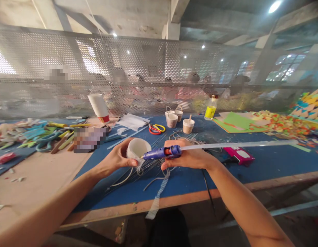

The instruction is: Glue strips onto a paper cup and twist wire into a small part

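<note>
My left hand (116, 158) is wrapped round a small white paper cup (138, 147), its open mouth tilted toward me. In my right hand (191, 156) is a blue hot glue gun (157, 153), its nozzle at the cup's right rim; I cannot tell whether it touches. A long translucent glue stick (238, 145) runs out of the gun's back to the right. Under the hands lie thin wires and pale cord (123, 181) on the blue mat. A striped ribbon strip (159, 197) hangs over the table's front edge.
Several small cord-trimmed cups (171, 120) stand behind the hands, near red-and-yellow scissors (157, 129). A stack of white cups (99, 108), a yellow-labelled bottle (211, 109), green paper (236, 121) and a magenta box (240, 156) surround them. Tools and scraps (45, 137) crowd the left; perforated metal (148, 58) closes the back.
</note>
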`<action>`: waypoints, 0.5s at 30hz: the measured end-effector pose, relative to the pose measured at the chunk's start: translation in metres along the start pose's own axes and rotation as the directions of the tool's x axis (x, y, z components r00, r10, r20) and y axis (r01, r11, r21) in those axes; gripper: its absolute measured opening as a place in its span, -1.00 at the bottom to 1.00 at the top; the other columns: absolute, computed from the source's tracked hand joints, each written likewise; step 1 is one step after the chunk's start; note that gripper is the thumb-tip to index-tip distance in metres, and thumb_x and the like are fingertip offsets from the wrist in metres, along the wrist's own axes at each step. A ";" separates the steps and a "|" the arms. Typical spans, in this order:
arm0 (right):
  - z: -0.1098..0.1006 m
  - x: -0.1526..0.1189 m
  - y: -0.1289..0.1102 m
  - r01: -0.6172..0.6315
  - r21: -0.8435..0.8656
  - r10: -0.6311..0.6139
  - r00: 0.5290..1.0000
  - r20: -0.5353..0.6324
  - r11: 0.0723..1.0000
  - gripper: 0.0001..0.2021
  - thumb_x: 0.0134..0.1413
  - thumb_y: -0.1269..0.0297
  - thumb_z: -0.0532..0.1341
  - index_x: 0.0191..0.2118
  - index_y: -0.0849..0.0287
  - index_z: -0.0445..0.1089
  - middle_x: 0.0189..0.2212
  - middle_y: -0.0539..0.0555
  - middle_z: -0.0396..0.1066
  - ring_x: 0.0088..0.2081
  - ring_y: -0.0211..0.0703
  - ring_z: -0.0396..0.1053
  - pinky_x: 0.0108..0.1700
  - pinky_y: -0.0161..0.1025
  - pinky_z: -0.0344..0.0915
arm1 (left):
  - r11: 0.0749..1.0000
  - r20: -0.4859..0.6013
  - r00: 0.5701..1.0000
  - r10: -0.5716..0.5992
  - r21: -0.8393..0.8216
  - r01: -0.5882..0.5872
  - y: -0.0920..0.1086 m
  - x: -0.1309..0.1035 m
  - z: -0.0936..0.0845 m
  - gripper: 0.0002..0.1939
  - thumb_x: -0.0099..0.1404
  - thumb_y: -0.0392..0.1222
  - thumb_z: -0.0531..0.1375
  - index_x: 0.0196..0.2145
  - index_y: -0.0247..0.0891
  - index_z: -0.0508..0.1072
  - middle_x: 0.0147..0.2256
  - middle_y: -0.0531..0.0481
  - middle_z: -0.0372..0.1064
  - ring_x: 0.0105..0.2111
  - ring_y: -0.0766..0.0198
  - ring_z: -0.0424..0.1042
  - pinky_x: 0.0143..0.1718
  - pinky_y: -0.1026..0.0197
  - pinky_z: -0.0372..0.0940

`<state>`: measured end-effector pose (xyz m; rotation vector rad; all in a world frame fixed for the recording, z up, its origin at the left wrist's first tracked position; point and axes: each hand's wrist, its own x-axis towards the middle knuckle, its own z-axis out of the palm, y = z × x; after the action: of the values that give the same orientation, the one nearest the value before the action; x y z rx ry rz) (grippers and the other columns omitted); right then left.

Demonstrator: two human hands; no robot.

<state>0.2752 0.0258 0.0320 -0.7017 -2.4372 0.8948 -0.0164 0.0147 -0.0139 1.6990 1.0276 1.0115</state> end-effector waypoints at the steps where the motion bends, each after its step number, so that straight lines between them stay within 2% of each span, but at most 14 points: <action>1: 0.000 0.000 0.000 0.015 -0.009 -0.015 1.000 0.005 1.000 -0.64 0.01 -0.04 0.32 -0.35 0.16 0.31 -0.45 -0.07 0.36 -0.40 -0.28 0.28 -0.40 -0.33 0.11 | 1.000 0.006 1.000 -0.001 -0.006 0.001 0.000 0.000 0.000 -0.28 -0.09 -0.04 0.44 0.01 -0.25 0.34 -0.20 -0.06 0.44 -0.25 0.14 0.39 -0.27 0.21 0.28; 7: 0.001 0.003 0.002 0.167 -0.112 -0.165 0.986 0.031 0.980 -0.64 0.02 -0.02 0.33 -0.42 0.20 0.31 -0.43 -0.05 0.30 -0.41 -0.31 0.24 -0.37 -0.32 0.10 | 1.000 0.073 0.997 -0.012 -0.024 0.014 0.000 -0.001 0.002 -0.28 -0.06 -0.09 0.43 0.05 -0.26 0.31 -0.15 -0.09 0.43 -0.21 0.12 0.39 -0.23 0.20 0.29; 15: 0.005 0.005 0.003 0.228 -0.095 -0.223 0.973 0.060 0.969 -0.65 0.06 -0.01 0.30 -0.41 0.19 0.29 -0.41 -0.04 0.30 -0.38 -0.30 0.26 -0.34 -0.33 0.12 | 0.999 0.115 0.993 -0.041 -0.030 0.044 0.003 -0.001 0.004 -0.30 -0.07 -0.08 0.43 0.02 -0.25 0.33 -0.18 -0.05 0.42 -0.22 0.13 0.39 -0.24 0.21 0.29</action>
<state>0.2692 0.0281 0.0278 -0.4290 -2.5565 0.7108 -0.0125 0.0120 -0.0118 1.6818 0.9645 0.8883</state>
